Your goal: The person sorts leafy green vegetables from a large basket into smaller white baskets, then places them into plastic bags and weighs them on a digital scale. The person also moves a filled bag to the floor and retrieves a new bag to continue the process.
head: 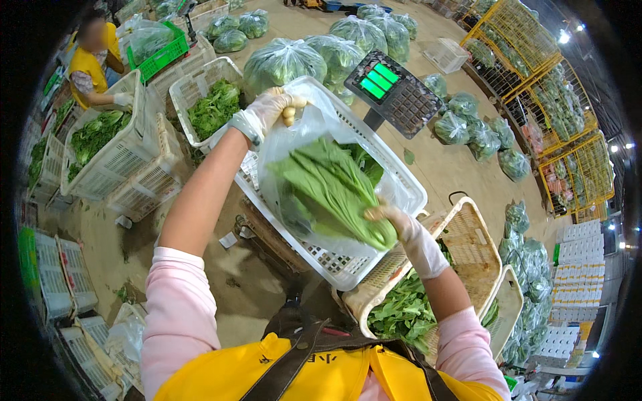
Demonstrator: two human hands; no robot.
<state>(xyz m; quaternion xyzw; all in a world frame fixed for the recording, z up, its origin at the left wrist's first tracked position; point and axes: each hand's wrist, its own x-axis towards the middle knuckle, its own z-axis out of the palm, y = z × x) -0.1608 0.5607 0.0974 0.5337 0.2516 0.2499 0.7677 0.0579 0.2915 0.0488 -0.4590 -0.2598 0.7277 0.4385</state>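
Observation:
My gloved left hand (pixel 273 111) grips the upper edge of a clear plastic bag (pixel 308 125) lying in a white perforated plastic crate (pixel 419 193). In my gloved right hand (pixel 401 223) is the stem end of a bunch of leafy greens (pixel 326 185), its leaves pointing up and left at the bag. More dark leaves (pixel 368 163) show behind the bunch. Whether the bunch is inside the bag or over it is partly unclear. A digital scale display (pixel 393 92) with lit green panels, their reading not legible, stands just beyond the crate.
Crates of greens stand at left (pixel 103 173), upper left (pixel 176 92) and lower right (pixel 489 235). Filled plastic bags (pixel 286 62) rest on the floor beyond the crate. A co-worker in a yellow vest (pixel 88 65) is at upper left. Yellow wire cages (pixel 521 37) line the right side.

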